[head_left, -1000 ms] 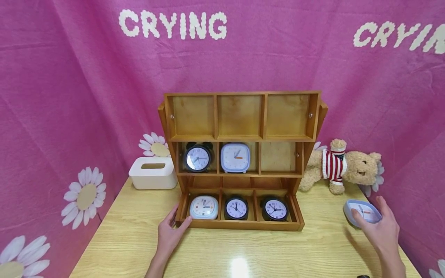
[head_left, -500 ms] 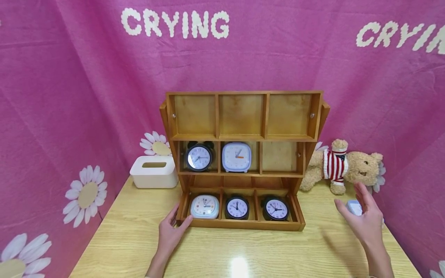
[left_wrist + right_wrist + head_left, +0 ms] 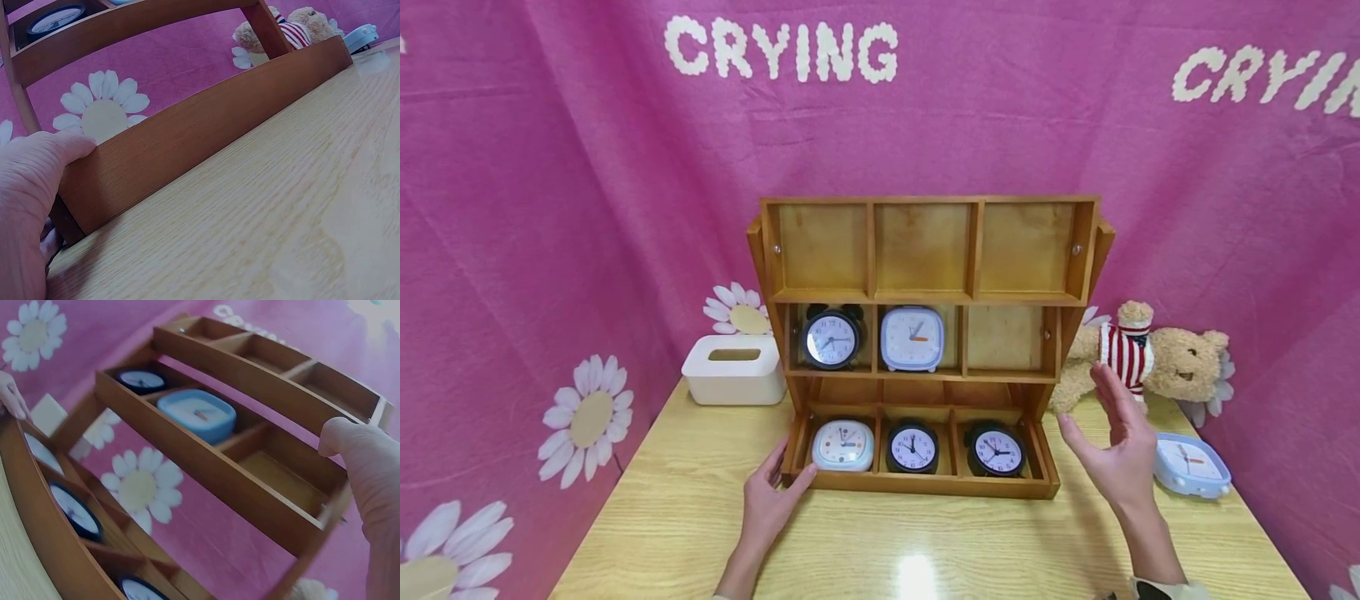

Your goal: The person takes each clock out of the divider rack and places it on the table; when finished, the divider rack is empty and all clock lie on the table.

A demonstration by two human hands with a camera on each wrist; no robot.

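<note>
Gripping a brown, three-tiered wooden shelf [image 3: 917, 483] at its front-left bottom corner with the left hand [image 3: 775, 500], laying the thumb over the front board. Standing upright on the pale wood-grain bench [image 3: 865, 542], probably handling as stiff and fairly heavy, calling for low holds at both ends.

Carrying a rounded pale-blue clock [image 3: 844, 446] and two round black clocks [image 3: 912, 447] in the bottom tier; bearing a black twin-bell clock [image 3: 831, 339] and a lavender-blue square clock [image 3: 913, 337] above. Likely weighing little, feeling hard and slightly slippery, having breakable faces; best lifting by the side edges.

Holding the right hand [image 3: 1116, 454] near the shelf's right side, spreading the thumb wide from the fingers, gripping nothing. Seeing a light-blue rounded-square plastic clock [image 3: 1191, 465] lying face up on the bench, just right of that hand, offering its sides for pinching.

Seeing farther out a tan plush bear [image 3: 1183, 362] lying at right, a white tissue box [image 3: 733, 383] at left, and a magenta daisy-printed cloth [image 3: 587, 208] behind.
</note>
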